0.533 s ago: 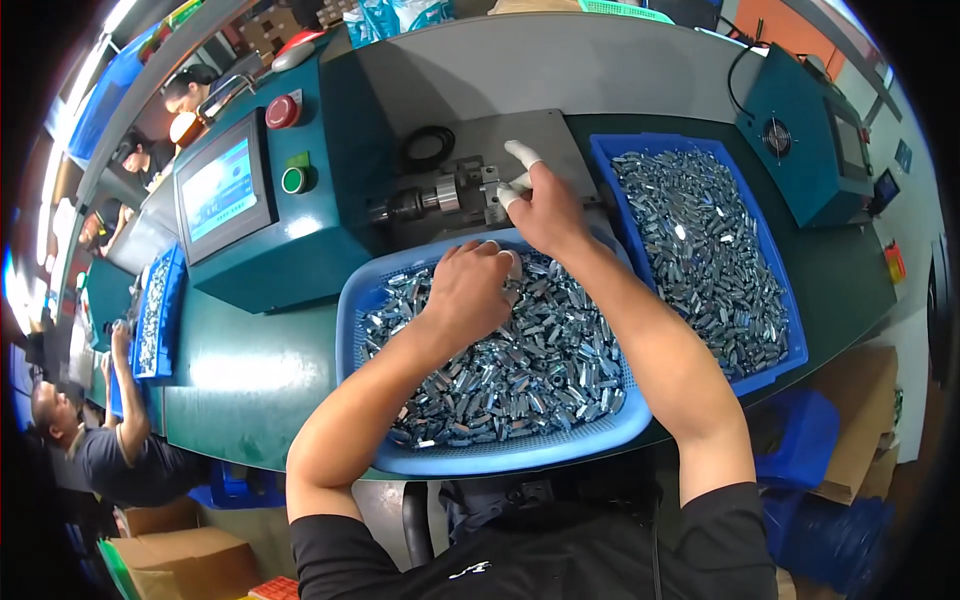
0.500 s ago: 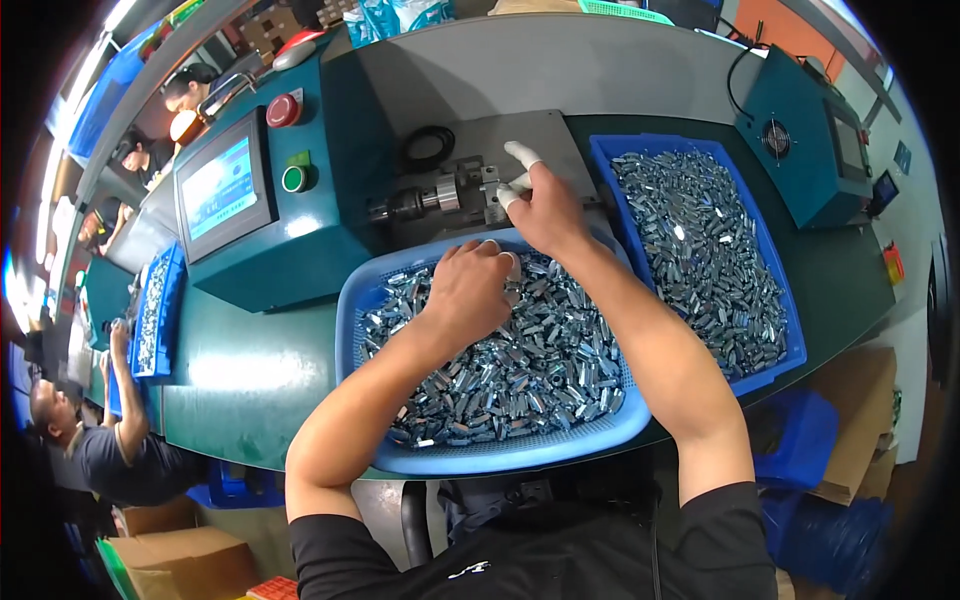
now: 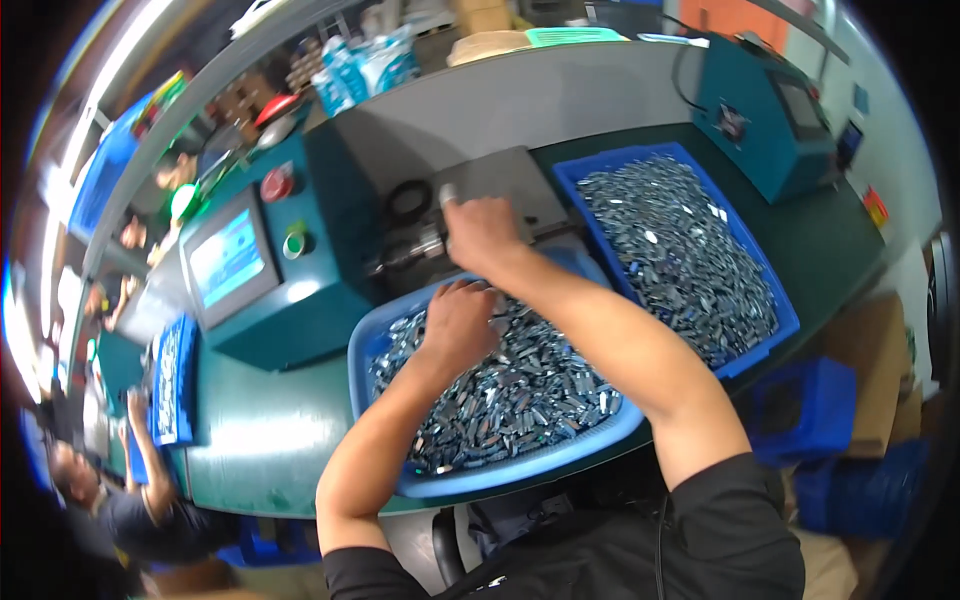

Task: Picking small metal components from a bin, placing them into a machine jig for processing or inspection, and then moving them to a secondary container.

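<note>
My left hand (image 3: 462, 325) is over the near light-blue basket (image 3: 520, 478), which is heaped with small shiny metal pieces (image 3: 530, 400). Its fingers are curled downward, and whatever they hold is hidden. Further forward, my right hand (image 3: 483, 235) is at the cylindrical metal chuck (image 3: 428, 242) of the bench machine, covering its right end. One finger with a white fingertip cover points up and away; the other fingers are hidden behind the hand and blurred.
Left of the chuck stands a green machine housing (image 3: 330, 300) with a screen (image 3: 228, 258), a red knob and a green button. At right lies a dark-blue tray (image 3: 765, 350) full of metal pieces. Another green machine (image 3: 765, 120) stands behind it. A co-worker (image 3: 150, 510) sits at far left.
My right hand has moved left over the chuck, its thumb now out of sight. My left hand remains over the basket, fingers curled. The whole view has tilted and blurred.
</note>
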A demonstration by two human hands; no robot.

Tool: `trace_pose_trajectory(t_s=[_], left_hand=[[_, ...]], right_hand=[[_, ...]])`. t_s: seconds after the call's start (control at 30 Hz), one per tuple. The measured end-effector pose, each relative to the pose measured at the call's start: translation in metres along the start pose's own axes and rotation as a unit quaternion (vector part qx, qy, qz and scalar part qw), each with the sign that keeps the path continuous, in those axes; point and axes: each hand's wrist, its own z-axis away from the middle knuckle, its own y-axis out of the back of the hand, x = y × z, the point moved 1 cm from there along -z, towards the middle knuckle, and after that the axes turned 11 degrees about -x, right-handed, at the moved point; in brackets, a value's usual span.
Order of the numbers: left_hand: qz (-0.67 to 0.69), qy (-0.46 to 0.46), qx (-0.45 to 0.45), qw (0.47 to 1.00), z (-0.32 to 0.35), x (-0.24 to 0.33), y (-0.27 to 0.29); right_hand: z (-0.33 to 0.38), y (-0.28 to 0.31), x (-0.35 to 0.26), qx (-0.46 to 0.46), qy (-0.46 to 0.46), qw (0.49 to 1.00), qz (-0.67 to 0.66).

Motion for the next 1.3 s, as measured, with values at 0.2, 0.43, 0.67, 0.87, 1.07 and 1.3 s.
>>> trace_pose_trajectory(t_s=[0.2, 0.43, 0.67, 0.87, 1.07, 1.3], left_hand=[[0.064, 0.031, -0.058, 0.996, -0.006, 0.008, 0.010], [0.158, 0.030, -0.015, 0.987, -0.001, -0.005, 0.017], [0.240, -0.025, 0.038, 0.970, -0.009, -0.001, 0.022], [0.202, -0.042, 0.126, 0.970, -0.011, -0.005, 0.032], [0.027, -0.020, 0.192, 0.981, -0.038, -0.020, 0.059], [0.120, 0.042, 0.049, 0.991, -0.078, -0.046, 0.059]], right_hand=[[0.011, 0.035, 0.020, 0.067, -0.060, 0.995, -0.043], [0.061, 0.038, 0.165, 0.029, -0.302, 0.953, 0.015], [0.067, 0.058, 0.131, 0.088, -0.324, 0.935, -0.118], [0.033, 0.028, 0.067, 0.029, -0.206, 0.952, -0.225], [0.044, 0.009, 0.074, 0.054, -0.149, 0.951, -0.265], [0.041, 0.008, 0.068, 0.009, -0.135, 0.967, -0.215]])
